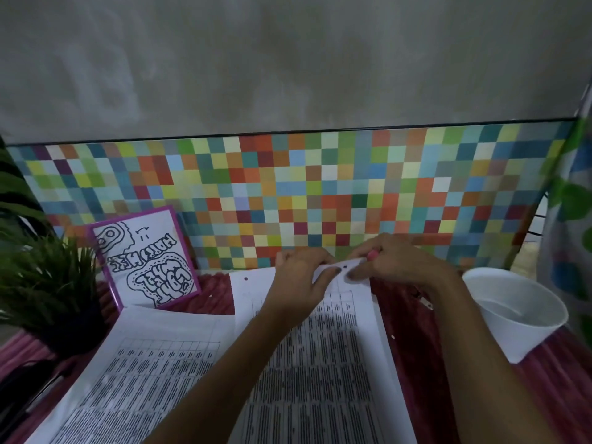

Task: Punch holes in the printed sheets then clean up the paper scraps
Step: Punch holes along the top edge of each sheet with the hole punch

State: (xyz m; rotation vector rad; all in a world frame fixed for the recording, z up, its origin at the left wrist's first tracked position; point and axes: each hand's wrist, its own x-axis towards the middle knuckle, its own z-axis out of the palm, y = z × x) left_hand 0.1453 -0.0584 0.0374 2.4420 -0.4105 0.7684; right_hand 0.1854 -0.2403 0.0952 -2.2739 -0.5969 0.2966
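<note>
both hands meet at the far top edge of the printed sheet (320, 363), which lies on the red cloth (416, 354) with that edge lifted off it; the left hand (298, 280) has thumb and fingers closed on the raised edge, pinching the paper; the right hand (400, 261) is curled round a small pink thing (373, 254), mostly hidden in the fingers so i cannot tell what it is, while its thumb presses the same edge just beside the left thumb; a punched hole (345, 266) shows between the two thumbs and another hole (246, 279) near the sheet's far left corner; a second sheet (137, 363) lies to the left, its edge under the first; a tiny paper scrap (392, 337) sits on the cloth just right of the sheet; a white cup (512, 309) stands to the right, apart from the hands; a framed drawing (144, 257) leans on the chequered board (320, 193), with a potted plant (41, 283) at far left.
</note>
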